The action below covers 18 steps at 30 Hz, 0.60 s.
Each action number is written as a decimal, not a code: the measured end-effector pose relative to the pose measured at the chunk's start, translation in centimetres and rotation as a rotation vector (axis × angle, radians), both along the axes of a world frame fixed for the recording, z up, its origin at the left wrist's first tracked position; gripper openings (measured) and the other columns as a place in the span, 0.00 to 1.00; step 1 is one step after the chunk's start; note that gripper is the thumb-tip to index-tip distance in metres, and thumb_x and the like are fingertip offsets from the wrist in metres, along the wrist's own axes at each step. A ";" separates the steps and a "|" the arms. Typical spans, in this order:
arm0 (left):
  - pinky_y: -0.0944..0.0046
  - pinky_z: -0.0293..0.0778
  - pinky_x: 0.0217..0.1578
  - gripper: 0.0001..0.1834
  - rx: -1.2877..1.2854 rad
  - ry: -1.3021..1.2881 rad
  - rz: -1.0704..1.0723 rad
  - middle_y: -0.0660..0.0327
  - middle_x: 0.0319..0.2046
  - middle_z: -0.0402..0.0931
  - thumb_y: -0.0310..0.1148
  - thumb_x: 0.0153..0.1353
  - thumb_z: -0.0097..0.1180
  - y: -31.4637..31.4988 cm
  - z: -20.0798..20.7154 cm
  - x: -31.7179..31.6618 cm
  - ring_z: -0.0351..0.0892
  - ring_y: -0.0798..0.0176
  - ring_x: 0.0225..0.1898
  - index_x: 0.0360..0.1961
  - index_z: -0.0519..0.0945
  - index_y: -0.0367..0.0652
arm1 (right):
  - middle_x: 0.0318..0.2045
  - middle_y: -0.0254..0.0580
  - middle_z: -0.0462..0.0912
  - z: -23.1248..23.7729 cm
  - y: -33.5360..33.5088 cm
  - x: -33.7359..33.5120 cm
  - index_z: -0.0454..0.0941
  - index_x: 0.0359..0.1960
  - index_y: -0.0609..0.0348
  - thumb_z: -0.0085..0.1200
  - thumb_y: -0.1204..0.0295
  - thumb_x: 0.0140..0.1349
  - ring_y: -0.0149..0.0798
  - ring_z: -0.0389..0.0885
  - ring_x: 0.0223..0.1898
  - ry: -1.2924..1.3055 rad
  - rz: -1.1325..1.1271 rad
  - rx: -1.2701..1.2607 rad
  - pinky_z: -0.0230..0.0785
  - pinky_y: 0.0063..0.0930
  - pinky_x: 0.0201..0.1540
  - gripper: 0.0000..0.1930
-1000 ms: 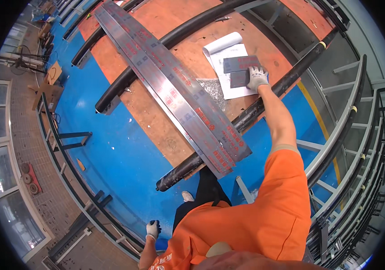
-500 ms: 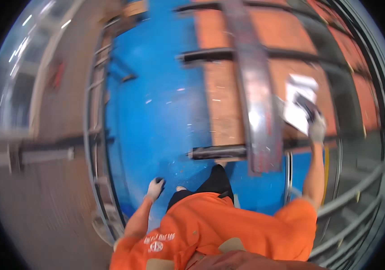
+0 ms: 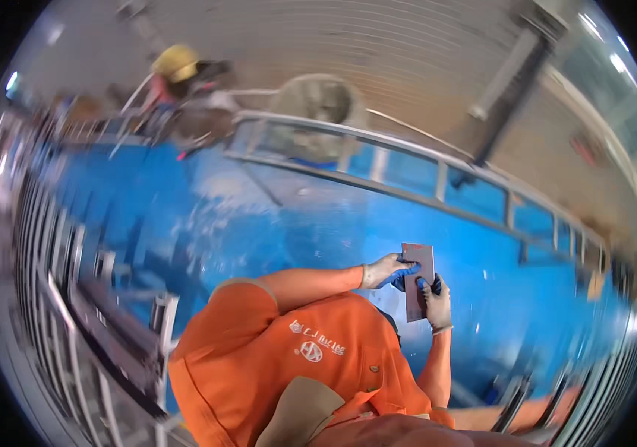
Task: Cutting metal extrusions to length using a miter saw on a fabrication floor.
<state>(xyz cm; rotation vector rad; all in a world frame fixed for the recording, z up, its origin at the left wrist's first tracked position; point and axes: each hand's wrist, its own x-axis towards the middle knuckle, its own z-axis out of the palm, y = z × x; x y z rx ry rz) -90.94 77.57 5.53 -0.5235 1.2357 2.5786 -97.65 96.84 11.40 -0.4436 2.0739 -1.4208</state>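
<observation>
In front of my body, both hands hold a flat, rectangular grey-brown plate (image 3: 418, 279), its long side running away from me. My left hand (image 3: 388, 271), in a pale glove with blue fingers, is closed on the plate's left side near its far half. On the right edge, lower down, my right hand (image 3: 438, 301) grips it in a similar glove, thumb on the upper face. What the plate is made of I cannot tell. The fingers beneath it are hidden.
A long metal ladder-like frame (image 3: 400, 175) crosses beyond the blue floor (image 3: 311, 231). Behind it stands a large round fan-like object (image 3: 314, 112). A person in a yellow helmet (image 3: 177, 64) is at the far left. Metal racks (image 3: 57, 298) line the left; dark bars stand lower right.
My view has swung round from the orange-topped bench with a long metal beam and white sheets. My right hand has left the sheets; both hands now meet on the plate.
</observation>
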 end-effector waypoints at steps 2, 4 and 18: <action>0.66 0.79 0.31 0.20 0.059 -0.010 0.205 0.59 0.37 0.80 0.40 0.64 0.61 -5.7 -1.4 1.2 0.80 0.65 0.29 0.51 0.77 0.39 | 0.47 0.49 0.81 0.3 -7.9 -1.3 0.73 0.57 0.61 0.60 0.70 0.58 0.40 0.79 0.44 -0.045 0.172 0.040 0.71 0.35 0.46 0.24; 0.66 0.79 0.30 0.19 0.112 -0.025 0.446 0.59 0.36 0.80 0.39 0.63 0.62 -11.1 -2.1 3.0 0.80 0.65 0.29 0.50 0.77 0.40 | 0.49 0.50 0.80 0.5 -15.5 -1.4 0.72 0.58 0.60 0.61 0.69 0.56 0.43 0.78 0.45 0.231 0.397 0.124 0.71 0.36 0.47 0.26; 0.67 0.75 0.23 0.16 0.148 -0.238 1.183 0.59 0.34 0.82 0.43 0.65 0.59 -40.9 -7.3 19.0 0.80 0.66 0.26 0.43 0.79 0.41 | 0.53 0.60 0.69 -10.8 -56.6 4.3 0.66 0.64 0.48 0.62 0.63 0.48 0.61 0.70 0.48 0.917 1.175 -0.017 0.68 0.50 0.50 0.37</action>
